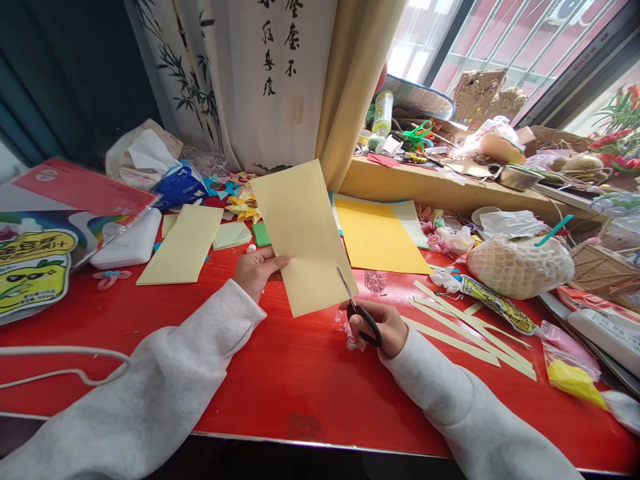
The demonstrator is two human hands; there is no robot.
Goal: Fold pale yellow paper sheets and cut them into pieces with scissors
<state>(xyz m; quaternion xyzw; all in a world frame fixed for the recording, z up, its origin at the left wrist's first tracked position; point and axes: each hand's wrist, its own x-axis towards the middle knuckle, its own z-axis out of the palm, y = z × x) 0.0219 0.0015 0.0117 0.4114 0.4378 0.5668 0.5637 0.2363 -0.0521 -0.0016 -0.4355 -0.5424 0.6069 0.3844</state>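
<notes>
Thumb and fingers of our left hand (257, 272) pinch the cream paper (306, 233) by its left edge above the red table (270, 380), presumably freeing its right edge; it looks flat, rectangular and tilted; our right hand (385, 327) curls its fingers round the scissors (353, 308), blades at the lower right edge.

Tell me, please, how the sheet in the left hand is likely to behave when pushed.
The sheet is probably light: the left hand pinches it by one edge, thumb on top. It seems fairly stiff for paper, since it looks nearly flat beyond that grip. Pushed near the scissors, though, it may well bend, as it looks thin.
</notes>
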